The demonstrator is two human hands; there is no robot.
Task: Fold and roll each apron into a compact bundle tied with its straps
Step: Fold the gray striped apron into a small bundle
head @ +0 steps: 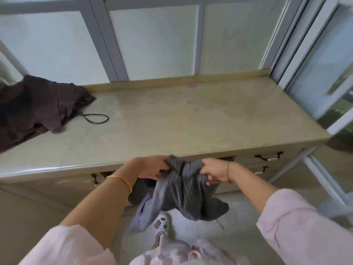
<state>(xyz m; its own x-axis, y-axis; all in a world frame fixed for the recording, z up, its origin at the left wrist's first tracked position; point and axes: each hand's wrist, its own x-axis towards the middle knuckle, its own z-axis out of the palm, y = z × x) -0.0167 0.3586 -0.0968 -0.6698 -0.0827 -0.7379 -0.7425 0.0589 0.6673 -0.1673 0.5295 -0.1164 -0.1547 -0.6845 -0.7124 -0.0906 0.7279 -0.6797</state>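
1. Observed grey striped apron off the work surface, bunched and hanging in the air before the near edge of the beige cabinet top, touching no part of that top.
2. Recorded left hand clenched round the apron's upper left bunch, fingers curled into the cloth.
3. Recorded right hand likewise grasping the upper right bunch, fingers curled under a fold (fingertips partly hidden by the cloth).
4. Noted both hands close together, just in front of the cabinet's front edge, cloth gathered between them and drooping toward the tiled floor; paler blue-grey side showing at the lower left corner.
5. Logged second apron, dark brown with fine stripes, lying crumpled at the far left of the top, well apart from the hands; thin dark strap loop trailing from it onto the bare surface.
6. Noted gold bangle on the left wrist, dark cord bracelet on the right, pink sleeves covering the upper parts of both arms.
7. Noted drawer fronts with dark handles beneath the top, right of the hands; frosted window panes behind the cabinet.
8. Noted a light slipper on the floor, below the hanging cloth.
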